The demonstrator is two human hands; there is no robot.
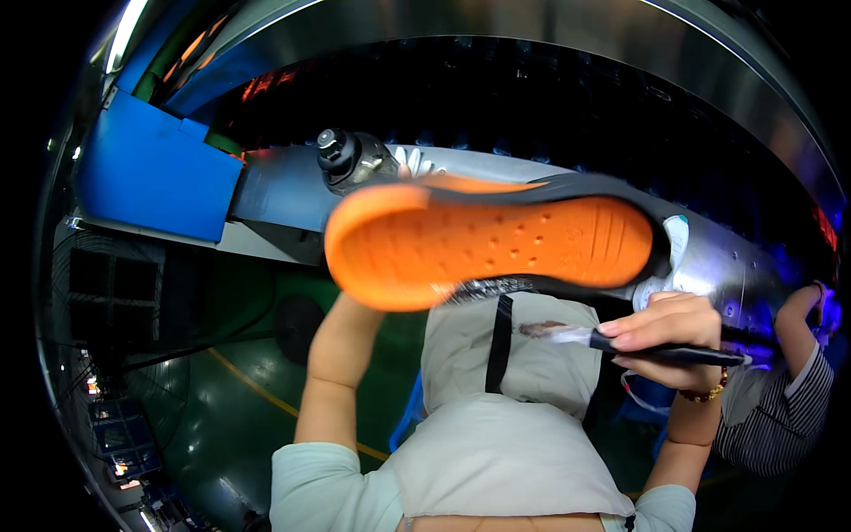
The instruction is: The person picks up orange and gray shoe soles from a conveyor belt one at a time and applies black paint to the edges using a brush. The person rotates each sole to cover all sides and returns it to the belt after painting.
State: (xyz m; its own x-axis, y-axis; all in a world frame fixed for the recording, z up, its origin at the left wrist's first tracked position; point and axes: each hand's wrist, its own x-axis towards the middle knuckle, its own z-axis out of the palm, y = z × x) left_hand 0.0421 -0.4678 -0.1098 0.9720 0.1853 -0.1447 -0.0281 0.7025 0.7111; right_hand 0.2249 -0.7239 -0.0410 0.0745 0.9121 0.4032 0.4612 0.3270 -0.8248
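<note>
An orange shoe sole (496,239) with a dark rim is held up in front of me, its dimpled orange face toward me and slightly blurred. My left hand (415,165) grips it from behind; only a few fingertips with white coverings show above its upper edge, and the palm is hidden. My right hand (669,332) pinches a brush (656,350) with a dark handle, below the sole's right end. The brush's bristles (542,331) point left and stand apart from the sole. A blurred, shiny streak (492,288) lies along the sole's lower edge.
A dark bottle (355,160) with a black top stands on the metal ledge (279,191) behind the sole. A blue box-shaped housing (160,173) is at left. A white object (676,239) sits beyond my right hand. Another person in a striped top (780,417) is at far right.
</note>
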